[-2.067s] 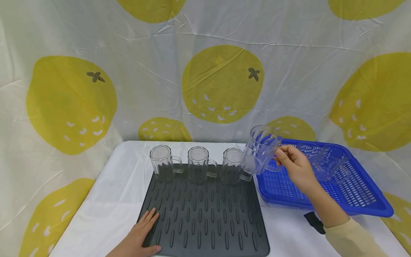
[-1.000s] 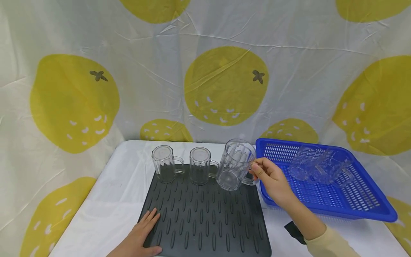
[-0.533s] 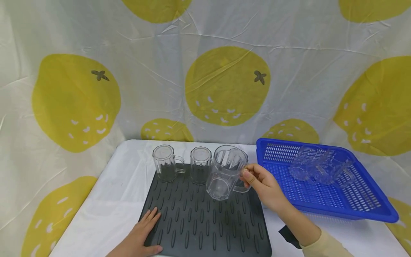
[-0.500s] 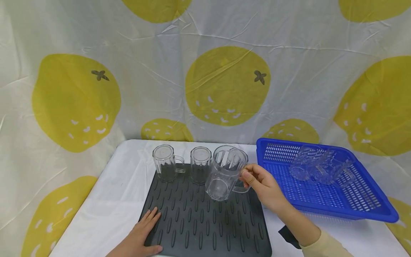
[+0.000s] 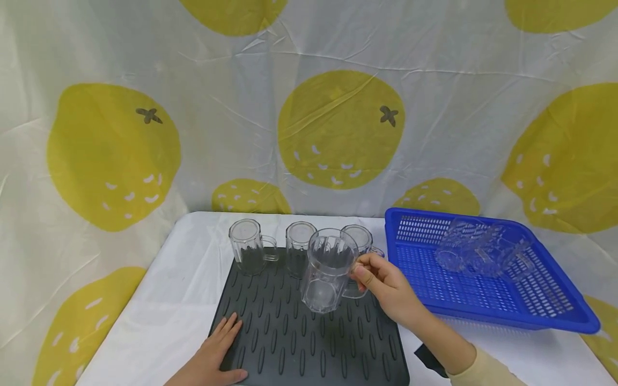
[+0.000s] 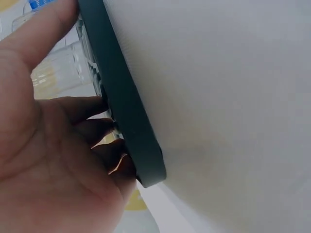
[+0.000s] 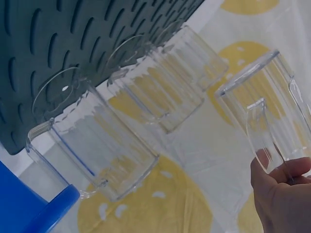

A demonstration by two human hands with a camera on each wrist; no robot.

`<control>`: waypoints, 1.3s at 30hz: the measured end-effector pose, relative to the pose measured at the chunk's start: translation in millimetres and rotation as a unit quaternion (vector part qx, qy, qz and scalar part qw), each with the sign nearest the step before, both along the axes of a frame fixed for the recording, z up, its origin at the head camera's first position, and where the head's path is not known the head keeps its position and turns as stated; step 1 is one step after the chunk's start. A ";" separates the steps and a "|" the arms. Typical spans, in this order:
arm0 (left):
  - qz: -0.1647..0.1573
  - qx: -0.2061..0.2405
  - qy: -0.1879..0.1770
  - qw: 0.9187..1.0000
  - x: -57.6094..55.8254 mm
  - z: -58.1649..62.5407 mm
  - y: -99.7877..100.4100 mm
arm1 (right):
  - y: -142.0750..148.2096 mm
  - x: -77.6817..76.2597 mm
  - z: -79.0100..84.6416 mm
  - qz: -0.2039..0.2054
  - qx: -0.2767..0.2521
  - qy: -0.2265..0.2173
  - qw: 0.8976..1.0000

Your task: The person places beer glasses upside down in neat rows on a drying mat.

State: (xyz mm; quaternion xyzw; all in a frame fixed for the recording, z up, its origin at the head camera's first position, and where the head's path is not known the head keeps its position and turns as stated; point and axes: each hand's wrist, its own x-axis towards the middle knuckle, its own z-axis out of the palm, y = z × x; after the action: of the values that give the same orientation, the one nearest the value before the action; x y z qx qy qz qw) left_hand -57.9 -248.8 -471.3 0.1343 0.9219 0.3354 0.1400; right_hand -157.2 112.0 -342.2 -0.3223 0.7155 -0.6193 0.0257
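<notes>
My right hand (image 5: 381,284) grips the handle of a clear ribbed mug (image 5: 327,271) and holds it slightly tilted just above the dark grey ridged mat (image 5: 309,338). In the right wrist view the same mug (image 7: 272,107) hangs from my fingers (image 7: 279,191). Behind it, three clear mugs stand in a row along the mat's far edge: left (image 5: 246,246), middle (image 5: 298,241), right (image 5: 361,240). My left hand (image 5: 217,356) lies flat on the mat's near left corner; in the left wrist view my palm (image 6: 48,160) lies against the mat's edge (image 6: 121,111).
A blue slotted basket (image 5: 545,300) sits right of the mat with several clear mugs (image 5: 483,249) lying in it. The white table (image 5: 159,300) ends at a lemon-print cloth backdrop (image 5: 338,128). A small black object (image 5: 427,359) lies under my right forearm.
My right hand carried the mug left from above the basket and lowered it over the mat, in front of the right-hand mug. My left hand stayed in place.
</notes>
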 end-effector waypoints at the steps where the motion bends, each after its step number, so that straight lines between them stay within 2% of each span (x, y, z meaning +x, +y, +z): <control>1: 0.005 -0.001 -0.005 1.000 0.2 0.7 1.3 | -0.6 0.6 -0.4 -0.002 0.006 -0.002 1.000; 5: 0.010 -0.008 -0.006 1.000 0.3 1.4 3.8 | -3.2 2.4 -2.7 0.002 0.011 -0.004 1.000; 10: 0.004 -0.018 0.009 1.000 0.4 1.9 5.9 | -6.3 4.1 -7.6 0.014 0.006 -0.006 1.000; 14: -0.023 0.000 0.026 0.999 2.9 9.7 18.9 | -7.4 5.3 -10.8 0.027 0.008 -0.005 1.000; 16: -0.040 0.037 0.008 0.999 4.2 18.9 30.8 | -7.5 5.7 -12.1 0.030 0.010 -0.004 0.999; 18: -0.048 0.087 -0.032 0.995 5.1 31.4 43.6 | -7.7 6.2 -12.8 0.031 0.011 -0.004 0.999; 20: -0.039 0.140 -0.082 0.986 5.3 45.1 56.3 | -8.0 6.8 -12.9 0.030 0.012 -0.007 0.999; 22: -0.017 0.195 -0.133 0.972 5.0 58.1 67.5 | -8.2 7.3 -12.8 0.028 0.016 -0.008 0.999; 25: 0.013 0.272 -0.194 0.943 1.8 72.4 81.6 | -8.2 8.1 -12.6 0.026 0.019 -0.005 0.999; 26: 0.017 0.299 -0.212 0.930 0.0 75.4 85.7 | -8.2 8.3 -12.7 0.026 0.020 -0.004 0.999; 29: 0.012 0.387 -0.270 0.882 -5.3 78.3 93.5 | -8.0 9.0 -13.0 0.028 0.015 0.001 0.999; 31: -0.008 0.445 -0.306 0.842 -8.0 76.0 96.7 | -7.9 9.4 -13.7 0.031 0.012 0.007 0.999; 33: -0.024 0.500 -0.347 0.793 -9.7 72.4 98.8 | -7.9 9.6 -14.6 0.034 0.009 0.014 0.999; 36: -0.048 0.558 -0.397 0.728 -11.8 67.1 102.4 | -8.3 10.2 -15.4 0.042 0.010 0.024 0.999; 38: -0.056 0.585 -0.422 0.690 -13.6 64.9 105.6 | -8.7 10.9 -15.7 0.046 0.013 0.027 0.998; 39: -0.059 0.595 -0.432 0.675 -14.7 64.2 107.0 | -8.9 11.3 -15.9 0.048 0.016 0.030 0.998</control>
State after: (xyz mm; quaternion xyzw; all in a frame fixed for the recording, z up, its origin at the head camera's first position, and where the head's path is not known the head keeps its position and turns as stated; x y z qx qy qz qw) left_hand -72.5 -141.7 -407.2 0.0835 0.3542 0.8251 0.4322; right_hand -146.0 103.1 -358.2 -0.3738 0.7096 -0.5959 0.0393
